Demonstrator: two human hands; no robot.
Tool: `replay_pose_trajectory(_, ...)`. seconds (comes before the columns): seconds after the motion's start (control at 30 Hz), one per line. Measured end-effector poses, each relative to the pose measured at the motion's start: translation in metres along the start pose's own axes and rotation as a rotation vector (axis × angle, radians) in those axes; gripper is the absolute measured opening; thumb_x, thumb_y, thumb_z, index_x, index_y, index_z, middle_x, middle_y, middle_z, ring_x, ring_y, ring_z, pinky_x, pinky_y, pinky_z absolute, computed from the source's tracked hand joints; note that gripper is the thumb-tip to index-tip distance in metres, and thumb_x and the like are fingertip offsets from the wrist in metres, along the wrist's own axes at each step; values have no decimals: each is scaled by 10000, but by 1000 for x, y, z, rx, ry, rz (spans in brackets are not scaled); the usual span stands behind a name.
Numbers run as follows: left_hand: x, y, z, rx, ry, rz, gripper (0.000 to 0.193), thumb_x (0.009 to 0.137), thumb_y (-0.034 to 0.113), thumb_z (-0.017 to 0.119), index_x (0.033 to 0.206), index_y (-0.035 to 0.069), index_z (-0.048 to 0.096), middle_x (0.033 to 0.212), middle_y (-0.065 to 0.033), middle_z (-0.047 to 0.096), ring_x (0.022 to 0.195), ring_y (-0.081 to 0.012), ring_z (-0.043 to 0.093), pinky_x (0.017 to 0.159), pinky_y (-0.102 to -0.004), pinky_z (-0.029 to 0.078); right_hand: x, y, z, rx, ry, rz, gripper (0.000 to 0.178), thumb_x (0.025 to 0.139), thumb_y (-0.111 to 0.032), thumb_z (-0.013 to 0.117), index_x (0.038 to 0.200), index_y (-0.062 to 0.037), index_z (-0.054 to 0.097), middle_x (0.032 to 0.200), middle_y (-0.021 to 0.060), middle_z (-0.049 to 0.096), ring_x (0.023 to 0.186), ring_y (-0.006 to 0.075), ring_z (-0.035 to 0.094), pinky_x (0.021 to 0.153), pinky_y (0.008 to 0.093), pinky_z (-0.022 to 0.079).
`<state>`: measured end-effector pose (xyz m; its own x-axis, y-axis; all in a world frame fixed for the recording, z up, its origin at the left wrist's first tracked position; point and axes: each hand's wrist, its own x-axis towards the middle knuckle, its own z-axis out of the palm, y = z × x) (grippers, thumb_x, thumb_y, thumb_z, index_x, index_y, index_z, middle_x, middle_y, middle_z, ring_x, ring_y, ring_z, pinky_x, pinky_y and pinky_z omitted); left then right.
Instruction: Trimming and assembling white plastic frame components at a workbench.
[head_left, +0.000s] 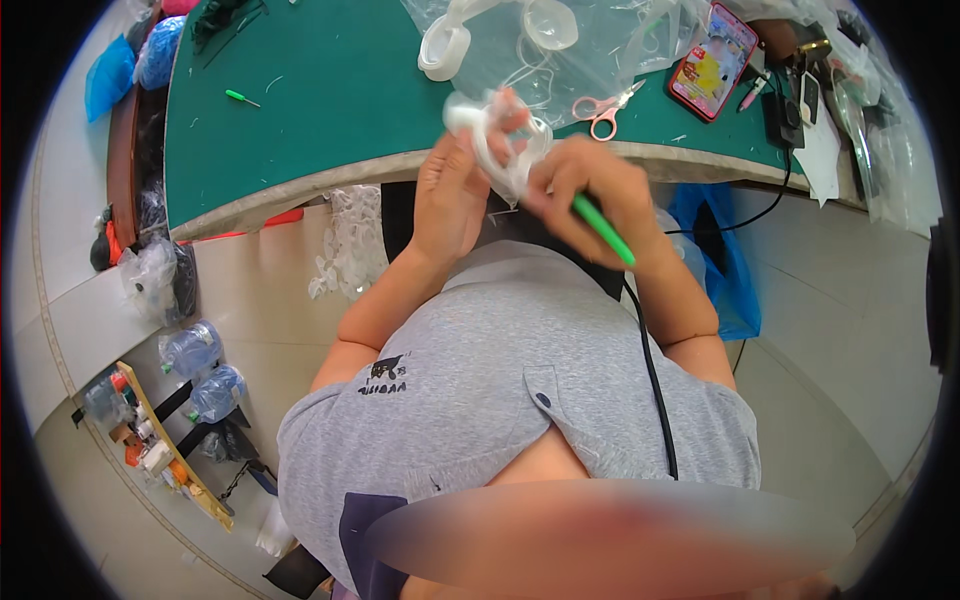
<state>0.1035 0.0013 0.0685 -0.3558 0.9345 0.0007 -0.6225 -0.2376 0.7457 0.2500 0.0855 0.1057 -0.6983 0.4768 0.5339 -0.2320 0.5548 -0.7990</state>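
Note:
Over the near edge of the table, my left hand point(447, 195) holds a white ring-shaped plastic part point(490, 150), smeared by motion. My right hand point(595, 195) is closed around a green-handled tool point(605, 230), its handle pointing back toward my right forearm. The tool's working end is hidden by my fingers and the blur. The fingers of my right hand are up against the white part; I cannot tell exactly where they touch it. Similar white plastic rings point(447, 52) lie just beyond on a clear plastic bag point(600, 55).
Pink-handled scissors point(603, 115) and a phone point(714, 62) lie to the right on the green table point(330, 90). A small green-handled tool point(242, 98) rests at the left. White scraps point(352, 240) are below the table edge, and a blue bag point(735, 290) hangs at the right.

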Motion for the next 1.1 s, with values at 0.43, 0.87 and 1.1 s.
replay_pose_trajectory(0.43, 3, 22, -26, 226, 27, -97, 383, 977, 323, 402, 824, 22, 582, 886, -98, 626, 809, -146, 573, 792, -298, 448, -11, 12, -10, -98, -159, 246, 97, 786, -25, 675, 804, -12, 581, 850, 94, 631, 760, 217, 596, 690, 284, 471)
replay_pose_trajectory(0.87, -12, 29, -7, 426, -154, -209, 403, 895, 263, 487, 1074, -82, 593, 583, -12, 461, 618, -125, 517, 664, -255, 430, 24, 10, -13, -54, -141, 179, 102, 807, -26, 634, 901, -12, 672, 765, 83, 658, 656, 166, 601, 677, 272, 457)
replay_pose_trajectory(1.1, -13, 27, -3, 431, -221, -212, 333, 929, 245, 453, 947, -38, 627, 710, -17, 512, 599, -57, 422, 588, -196, 380, 22, 14, -17, -79, -198, 150, 105, 770, -7, 641, 871, 4, 670, 741, 86, 647, 625, 155, 590, 583, 246, 454)
